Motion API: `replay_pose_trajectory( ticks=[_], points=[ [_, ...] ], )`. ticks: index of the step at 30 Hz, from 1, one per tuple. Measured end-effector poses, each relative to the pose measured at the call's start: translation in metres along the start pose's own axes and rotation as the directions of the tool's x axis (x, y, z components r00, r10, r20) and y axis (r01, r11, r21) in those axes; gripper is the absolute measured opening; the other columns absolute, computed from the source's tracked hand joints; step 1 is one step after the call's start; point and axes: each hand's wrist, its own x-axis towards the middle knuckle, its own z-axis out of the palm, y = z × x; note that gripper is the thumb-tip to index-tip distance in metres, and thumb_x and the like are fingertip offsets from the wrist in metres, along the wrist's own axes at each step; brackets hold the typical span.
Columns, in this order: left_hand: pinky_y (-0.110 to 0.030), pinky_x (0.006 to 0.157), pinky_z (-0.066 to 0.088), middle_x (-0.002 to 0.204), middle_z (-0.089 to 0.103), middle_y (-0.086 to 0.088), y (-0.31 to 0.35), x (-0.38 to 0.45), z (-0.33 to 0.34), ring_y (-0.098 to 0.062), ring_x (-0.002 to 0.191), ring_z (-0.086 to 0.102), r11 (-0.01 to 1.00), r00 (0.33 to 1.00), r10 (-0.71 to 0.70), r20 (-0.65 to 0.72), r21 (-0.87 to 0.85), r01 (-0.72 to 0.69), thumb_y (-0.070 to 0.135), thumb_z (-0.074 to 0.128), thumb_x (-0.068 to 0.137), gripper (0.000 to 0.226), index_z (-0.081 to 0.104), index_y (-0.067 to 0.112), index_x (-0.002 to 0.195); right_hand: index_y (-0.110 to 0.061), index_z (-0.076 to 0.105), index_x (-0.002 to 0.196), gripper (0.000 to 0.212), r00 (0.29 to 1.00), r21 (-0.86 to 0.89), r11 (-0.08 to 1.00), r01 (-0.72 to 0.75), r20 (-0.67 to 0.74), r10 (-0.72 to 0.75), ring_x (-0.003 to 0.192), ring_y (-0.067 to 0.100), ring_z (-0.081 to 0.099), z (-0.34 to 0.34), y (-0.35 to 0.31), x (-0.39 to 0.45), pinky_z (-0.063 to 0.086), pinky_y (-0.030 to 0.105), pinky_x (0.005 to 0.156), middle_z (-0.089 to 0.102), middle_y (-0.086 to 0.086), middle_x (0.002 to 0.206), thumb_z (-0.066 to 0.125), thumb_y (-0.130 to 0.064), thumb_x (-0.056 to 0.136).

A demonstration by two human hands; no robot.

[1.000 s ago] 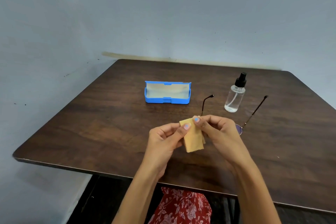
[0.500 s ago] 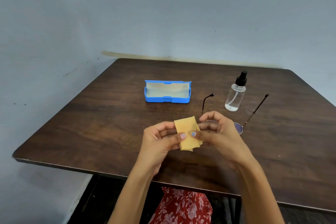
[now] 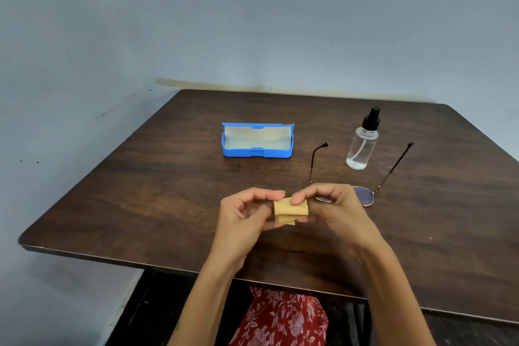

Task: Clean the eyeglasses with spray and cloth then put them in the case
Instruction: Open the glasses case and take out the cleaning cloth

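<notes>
While both hands work above the near part of the desk point(image 3: 140, 205), the head view shows my left hand point(image 3: 241, 213) and right hand point(image 3: 334, 208) each pinching one end of the small yellow cloth point(image 3: 290, 207), which is folded between the fingertips. The eyeglasses point(image 3: 363, 195) lie on the desk just behind the right hand, temples open and pointing away; one lens is partly hidden by the knuckles. The spray bottle point(image 3: 362, 146) stands upright beyond that hand, between the two temples. The open blue case point(image 3: 257, 140) sits well beyond the left hand.

Risks, as I judge them: the right hand, reaching back, could nudge the frame or tip the light bottle; a loose pinch could drop the cloth onto the desk, where it may pick up grit that scratches a lens.

No brand, label or writing is legible on bottle, case or cloth.
</notes>
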Motion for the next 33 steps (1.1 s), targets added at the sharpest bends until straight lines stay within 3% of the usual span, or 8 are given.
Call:
replay_pose_trajectory(
  ticks=[6,12,15,18,23,27,31,33],
  points=[
    [-0.032,0.076,0.059,0.088,0.074,-0.013,-0.006,0.003,0.001,-0.02,0.085,0.071,0.988,0.989,-0.137,-0.05,-0.075,0.133,0.024,0.072,0.069,0.023,0.074,0.004,0.081,-0.003,0.073,0.075,0.033,0.998,-0.032,0.998,-0.059,-0.012,0.059,0.081,0.014,0.07,0.002,0.006,0.001,0.055,0.019,0.068,0.073,0.005,0.082,0.046,0.008,0.09],
    [-0.022,0.079,0.056,0.094,0.074,0.0,-0.021,0.003,-0.005,-0.009,0.086,0.07,0.97,0.994,-0.01,-0.104,0.239,0.035,0.003,0.075,0.074,0.014,0.075,0.014,0.083,-0.018,0.078,0.082,0.009,0.996,-0.214,0.973,-0.086,-0.018,0.084,0.083,0.021,0.069,-0.001,0.018,-0.001,0.053,0.04,0.086,0.074,0.01,0.083,0.07,-0.012,0.082],
    [-0.008,0.076,0.049,0.096,0.07,0.009,-0.027,0.003,-0.006,-0.002,0.089,0.067,0.862,0.985,0.162,-0.066,0.496,-0.108,0.005,0.075,0.075,0.017,0.076,0.019,0.085,-0.025,0.076,0.08,0.013,0.996,-0.503,0.864,0.012,-0.068,-0.053,0.082,0.01,0.065,0.004,0.026,0.001,0.052,0.024,0.08,0.07,-0.004,0.084,0.075,-0.012,0.077],
    [-0.015,0.086,0.05,0.106,0.067,0.01,-0.034,0.0,-0.004,-0.002,0.098,0.063,0.726,0.962,0.272,0.012,0.654,-0.213,0.004,0.071,0.078,0.024,0.075,0.022,0.093,-0.021,0.076,0.086,0.017,0.987,-0.612,0.788,0.069,-0.074,-0.144,0.084,0.002,0.059,0.011,0.028,0.002,0.045,0.007,0.073,0.059,-0.009,0.095,0.074,-0.007,0.077],
    [-0.03,0.109,0.036,0.134,0.056,0.004,-0.037,-0.004,-0.002,-0.009,0.13,0.043,0.502,0.952,0.284,0.114,0.828,-0.249,0.012,0.059,0.088,0.027,0.069,0.02,0.111,-0.025,0.076,0.094,0.023,0.987,-0.723,0.686,0.085,-0.035,-0.16,0.089,0.003,0.051,0.014,0.032,0.002,0.046,0.021,0.082,0.05,-0.009,0.1,0.067,-0.008,0.083],
    [-0.032,0.111,0.031,0.13,0.059,-0.004,-0.041,-0.011,0.003,-0.017,0.129,0.046,0.379,0.926,0.355,0.127,0.886,-0.267,0.01,0.061,0.085,0.023,0.071,0.014,0.106,-0.029,0.073,0.1,0.021,0.987,-0.721,0.685,0.104,-0.01,-0.161,0.098,0.003,0.052,0.008,0.027,-0.009,0.045,0.023,0.086,0.049,-0.011,0.102,0.068,-0.017,0.083],
    [-0.024,0.093,0.048,0.107,0.07,0.005,-0.048,-0.026,0.034,-0.005,0.103,0.062,0.498,0.793,0.605,0.079,0.739,-0.454,0.023,0.058,0.082,0.021,0.072,0.018,0.097,-0.035,0.069,0.079,0.012,0.999,-0.655,0.755,0.024,-0.017,-0.047,0.076,-0.002,0.062,-0.041,-0.003,-0.035,0.048,0.015,0.074,0.069,-0.014,0.081,0.072,-0.023,0.081],
    [-0.017,0.086,0.049,0.099,0.07,0.011,-0.053,-0.034,0.068,0.003,0.094,0.063,0.629,0.831,0.54,0.138,0.59,-0.507,0.024,0.061,0.08,0.019,0.072,0.021,0.095,-0.03,0.07,0.072,0.013,0.998,-0.668,0.743,-0.05,-0.055,0.018,0.068,-0.005,0.063,-0.078,-0.019,-0.047,0.047,0.011,0.066,0.071,-0.015,0.072,0.072,-0.021,0.081]
  ],
)
